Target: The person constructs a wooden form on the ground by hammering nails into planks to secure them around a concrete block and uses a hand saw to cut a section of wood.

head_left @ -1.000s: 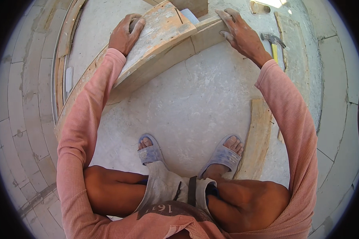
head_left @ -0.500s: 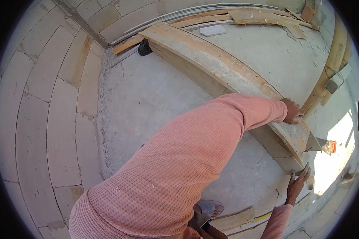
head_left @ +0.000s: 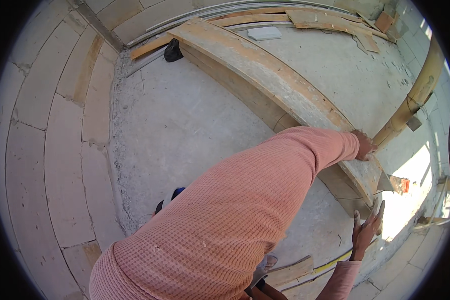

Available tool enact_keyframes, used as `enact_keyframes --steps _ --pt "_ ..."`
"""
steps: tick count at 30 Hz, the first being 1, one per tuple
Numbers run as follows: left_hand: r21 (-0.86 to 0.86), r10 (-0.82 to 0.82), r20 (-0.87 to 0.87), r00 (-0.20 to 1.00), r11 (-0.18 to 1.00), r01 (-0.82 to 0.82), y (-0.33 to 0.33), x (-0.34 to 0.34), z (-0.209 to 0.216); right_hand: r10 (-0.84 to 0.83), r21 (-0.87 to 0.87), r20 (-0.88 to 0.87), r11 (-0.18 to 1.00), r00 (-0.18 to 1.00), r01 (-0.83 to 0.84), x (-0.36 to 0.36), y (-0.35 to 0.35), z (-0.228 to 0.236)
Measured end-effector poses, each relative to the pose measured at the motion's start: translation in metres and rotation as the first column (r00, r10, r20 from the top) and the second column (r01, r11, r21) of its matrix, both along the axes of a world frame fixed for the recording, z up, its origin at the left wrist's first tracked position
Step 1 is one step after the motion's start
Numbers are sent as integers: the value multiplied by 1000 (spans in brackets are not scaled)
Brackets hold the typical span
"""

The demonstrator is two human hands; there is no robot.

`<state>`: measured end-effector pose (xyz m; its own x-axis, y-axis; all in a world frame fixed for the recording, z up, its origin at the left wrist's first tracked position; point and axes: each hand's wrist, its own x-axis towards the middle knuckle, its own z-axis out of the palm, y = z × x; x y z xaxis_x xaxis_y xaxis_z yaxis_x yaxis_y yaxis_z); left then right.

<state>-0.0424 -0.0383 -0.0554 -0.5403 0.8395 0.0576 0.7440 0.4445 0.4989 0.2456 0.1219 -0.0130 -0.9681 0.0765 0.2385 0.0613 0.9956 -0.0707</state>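
Note:
A long wooden box beam made of boards [head_left: 265, 65], its top smeared with dried mortar, runs from the upper left to the lower right across the floor. My left hand [head_left: 364, 145], at the end of a pink sleeve, is closed over the top board's far edge near its right end. Lower down, my right hand [head_left: 367, 230] is at the beam's near right end, fingers stretched upward and thumb apart. I cannot tell whether its palm touches the wood. A grey triangular piece [head_left: 384, 183] sticks out beside that end, with an orange-red object [head_left: 405, 186] beyond it.
Pale block walls [head_left: 67, 165] enclose the room. A bamboo pole [head_left: 410, 105] stands at the right. Loose boards [head_left: 330, 22], a white slab [head_left: 264, 33] and a black bag [head_left: 173, 51] lie farther off. A short board [head_left: 290, 270] lies near my feet.
The view has shifted slightly, and the beam appears a little farther left. My right hand's fingers point more steeply upward. A dark blue item now shows left of my sleeve. My left hand keeps its hold.

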Motion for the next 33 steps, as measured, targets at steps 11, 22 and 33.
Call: enact_keyframes --steps 11,22,33 --pt "72 -12 -215 977 997 28 0 -3 -13 -92 -32 57 995 994 94 20 31 -25" --pt "78 -148 -183 972 983 164 4 -17 -12 -700 -42 386 637 601 770 239 128 -104" --pt "40 -222 -307 925 969 246 0 -30 -11 -740 -176 456 470 495 865 286 103 -129"
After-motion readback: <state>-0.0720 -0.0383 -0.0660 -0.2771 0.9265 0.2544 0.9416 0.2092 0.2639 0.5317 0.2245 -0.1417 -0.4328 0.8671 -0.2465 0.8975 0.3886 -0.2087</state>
